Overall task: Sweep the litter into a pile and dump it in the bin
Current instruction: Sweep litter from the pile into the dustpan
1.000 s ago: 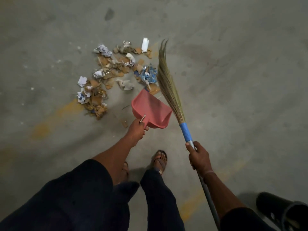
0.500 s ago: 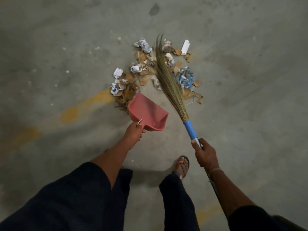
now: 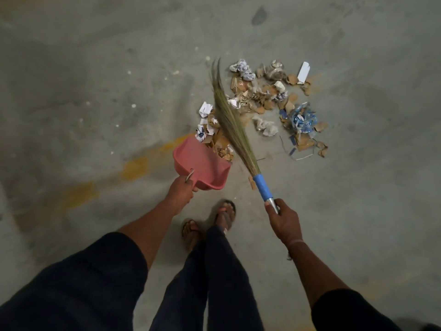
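Head view: left hand (image 3: 180,192) grips the dustpan (image 3: 200,165) handle; right hand (image 3: 284,220) grips the broom (image 3: 235,130) shaft. Litter (image 3: 269,103) lies on the floor (image 3: 95,91) ahead of both hands, some touching the dustpan's mouth.

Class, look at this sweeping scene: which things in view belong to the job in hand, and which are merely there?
Part of the job:
broom, gripped by the right hand
dustpan, held by the left hand
litter on the floor

Merely there:
yellow paint marks
dark stain
sandals
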